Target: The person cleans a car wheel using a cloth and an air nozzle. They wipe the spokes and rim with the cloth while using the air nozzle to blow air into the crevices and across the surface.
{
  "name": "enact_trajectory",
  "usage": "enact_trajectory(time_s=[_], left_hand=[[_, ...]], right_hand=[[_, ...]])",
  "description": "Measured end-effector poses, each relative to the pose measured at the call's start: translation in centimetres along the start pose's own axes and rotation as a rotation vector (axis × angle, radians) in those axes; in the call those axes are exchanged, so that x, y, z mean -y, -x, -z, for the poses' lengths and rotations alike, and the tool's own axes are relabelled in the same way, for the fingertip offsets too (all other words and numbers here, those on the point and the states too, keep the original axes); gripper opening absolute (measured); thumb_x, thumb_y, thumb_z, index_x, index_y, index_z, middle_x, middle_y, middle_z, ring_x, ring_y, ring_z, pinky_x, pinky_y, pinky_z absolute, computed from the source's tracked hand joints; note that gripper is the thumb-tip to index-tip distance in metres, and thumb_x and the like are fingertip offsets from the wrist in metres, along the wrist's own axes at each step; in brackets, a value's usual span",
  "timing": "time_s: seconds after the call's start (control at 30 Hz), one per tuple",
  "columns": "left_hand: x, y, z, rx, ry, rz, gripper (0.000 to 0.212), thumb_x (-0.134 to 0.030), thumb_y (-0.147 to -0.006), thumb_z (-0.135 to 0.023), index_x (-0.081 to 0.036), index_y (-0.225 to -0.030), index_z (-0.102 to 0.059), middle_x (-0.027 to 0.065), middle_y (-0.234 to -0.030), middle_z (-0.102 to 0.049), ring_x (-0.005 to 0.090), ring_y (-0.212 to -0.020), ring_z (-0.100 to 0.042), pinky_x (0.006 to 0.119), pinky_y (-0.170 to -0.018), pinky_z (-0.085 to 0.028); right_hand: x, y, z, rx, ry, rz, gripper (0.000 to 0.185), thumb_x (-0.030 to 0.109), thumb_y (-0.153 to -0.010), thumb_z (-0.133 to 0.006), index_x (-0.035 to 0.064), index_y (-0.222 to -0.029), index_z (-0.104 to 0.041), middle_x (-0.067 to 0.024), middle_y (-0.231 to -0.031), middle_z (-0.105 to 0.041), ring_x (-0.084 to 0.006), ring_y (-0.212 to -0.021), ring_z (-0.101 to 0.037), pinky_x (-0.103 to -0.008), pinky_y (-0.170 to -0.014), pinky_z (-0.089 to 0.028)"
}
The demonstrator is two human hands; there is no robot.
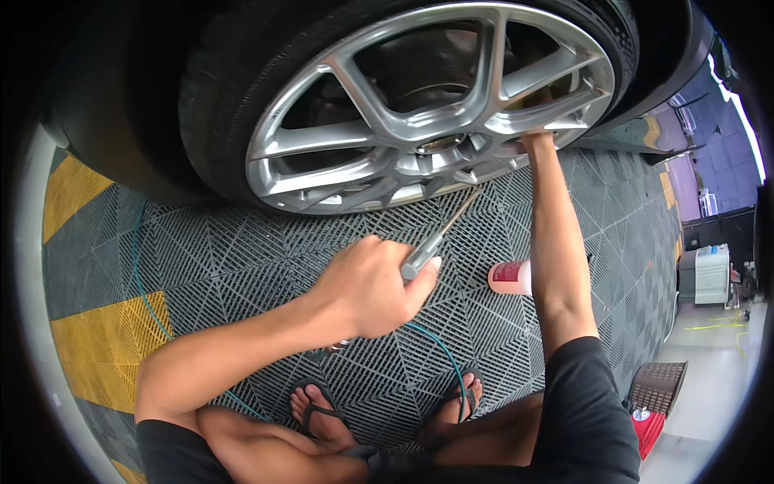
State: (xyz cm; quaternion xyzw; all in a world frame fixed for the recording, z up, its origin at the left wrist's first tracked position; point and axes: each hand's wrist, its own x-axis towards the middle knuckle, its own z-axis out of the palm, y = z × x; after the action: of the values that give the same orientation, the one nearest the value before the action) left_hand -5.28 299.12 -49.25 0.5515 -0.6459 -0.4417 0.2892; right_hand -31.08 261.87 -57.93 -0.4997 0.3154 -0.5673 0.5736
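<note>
A silver multi-spoke alloy wheel (pixel 438 112) with a black tire (pixel 211 121) stands before me. In my left hand (pixel 372 287) is a screwdriver (pixel 426 251) with a greyish translucent handle; its thin metal shaft points up and right toward the lower rim. My right hand (pixel 537 109) reaches between the spokes on the wheel's right side. Spokes hide most of that hand, so its grip is not visible. Behind the openings, a brake disc (pixel 432 85) shows dimly. A bottle of pinkish liquid (pixel 510 277) with a red label is on the floor, partly covered by my right forearm.
Grey slatted floor tiles (pixel 242 260) with yellow sections (pixel 103 345) lie below. A teal hose (pixel 444 348) runs near my sandalled feet. Dark bodywork (pixel 103 109) surrounds the wheel. Far right are a brown basket (pixel 658 381), a red item (pixel 648 429) and a white container (pixel 712 273).
</note>
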Motion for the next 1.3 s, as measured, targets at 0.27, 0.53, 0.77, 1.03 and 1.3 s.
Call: enact_trajectory(time_s=[0.27,0.53,0.77,1.03,1.3], left_hand=[[-2.7,0.1,-0.6,0.036,0.036,-0.042,0.043,-0.027,-0.102,-0.062,-0.001,-0.068,-0.064,0.0154,-0.053,-0.058,0.0346,-0.047,-0.060,0.045,-0.051,-0.046],[-2.8,0.9,-1.1,0.011,-0.018,-0.084,0.044,-0.029,-0.102,-0.063,0.000,-0.068,-0.064,0.0170,-0.054,-0.058,0.0368,-0.049,-0.059,0.047,-0.053,-0.046],[-3.4,-0.4,-2.7,-0.005,-0.020,-0.120,0.050,-0.032,-0.105,-0.059,0.001,-0.067,-0.060,0.0178,-0.052,-0.053,0.0361,-0.047,-0.054,0.048,-0.052,-0.042],[0.0,-3.9,-5.2,-0.039,-0.184,0.124,0.057,-0.043,-0.105,-0.054,0.005,-0.077,-0.069,0.0246,-0.061,-0.063,0.0438,-0.064,-0.068,0.052,-0.067,-0.053],[-0.2,-4.2,-5.6,-0.135,-0.207,0.052,0.056,-0.040,-0.105,-0.057,0.005,-0.071,-0.062,0.0232,-0.059,-0.059,0.0410,-0.057,-0.062,0.051,-0.061,-0.047]], right_hand=[[0.5,1.0,-2.2,-0.185,0.175,-0.044,0.057,0.039,-0.115,-0.047,0.0032,-0.159,-0.043,-0.0113,-0.154,-0.054,-0.0245,-0.137,-0.053,-0.0358,-0.116,-0.044],[2.6,12.1,-1.6,-0.318,0.537,0.336,0.032,0.020,-0.112,-0.047,-0.0042,-0.118,-0.068,-0.0162,-0.118,-0.075,-0.0315,-0.099,-0.075,-0.0471,-0.086,-0.061],[11.9,23.9,1.0,-0.538,-0.400,0.365,0.050,0.026,-0.108,-0.042,-0.0042,-0.147,-0.048,-0.0235,-0.150,-0.056,-0.0391,-0.138,-0.056,-0.0580,-0.121,-0.044],[12.1,27.0,-2.4,-0.785,-0.292,0.369,0.054,0.037,-0.112,-0.033,-0.0011,-0.146,-0.049,-0.0209,-0.145,-0.059,-0.0366,-0.135,-0.059,-0.0544,-0.117,-0.048],[0.1,28.5,-4.7,-0.831,-0.349,0.106,0.042,0.026,-0.116,-0.039,-0.0042,-0.142,-0.053,-0.0187,-0.137,-0.066,-0.0304,-0.123,-0.067,-0.0463,-0.110,-0.054]])
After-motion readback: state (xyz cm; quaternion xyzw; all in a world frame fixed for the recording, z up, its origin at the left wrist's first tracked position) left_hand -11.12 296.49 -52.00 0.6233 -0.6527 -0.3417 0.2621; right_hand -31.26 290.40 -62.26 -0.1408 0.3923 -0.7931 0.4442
